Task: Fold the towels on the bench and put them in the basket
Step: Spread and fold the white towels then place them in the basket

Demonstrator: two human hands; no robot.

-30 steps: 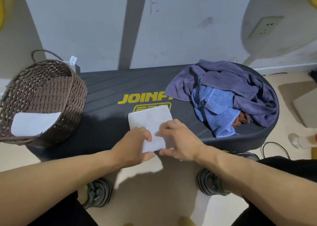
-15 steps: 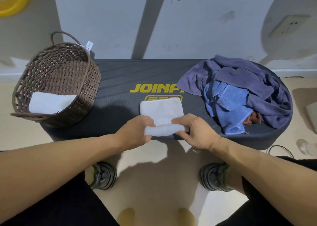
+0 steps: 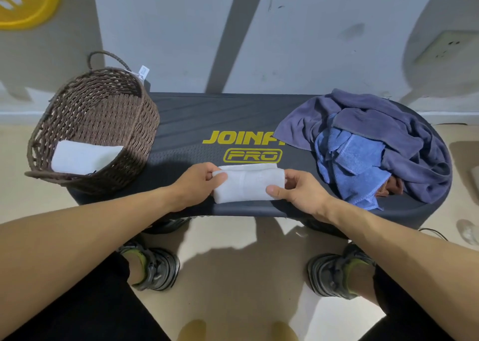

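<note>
A small white towel (image 3: 246, 184), folded into a narrow strip, lies on the front middle of the black bench (image 3: 228, 117). My left hand (image 3: 197, 184) pinches its left end and my right hand (image 3: 298, 191) pinches its right end. At the bench's left end a brown woven basket (image 3: 121, 123) leans toward me, with one folded white towel (image 3: 83, 156) inside. On the right end sits a loose pile: a dark purple towel (image 3: 375, 123), a blue towel (image 3: 350, 159) and a bit of brown cloth (image 3: 394, 186).
The bench stands against a grey wall (image 3: 285, 42) with a socket (image 3: 445, 46) at the upper right. My two shoes (image 3: 153, 268) rest on the beige floor in front of the bench. A cable (image 3: 432, 233) lies at the right.
The white towel's near half has been folded over away from me, so it is now a narrow strip. Both hands moved with the fold and now hold its ends.
</note>
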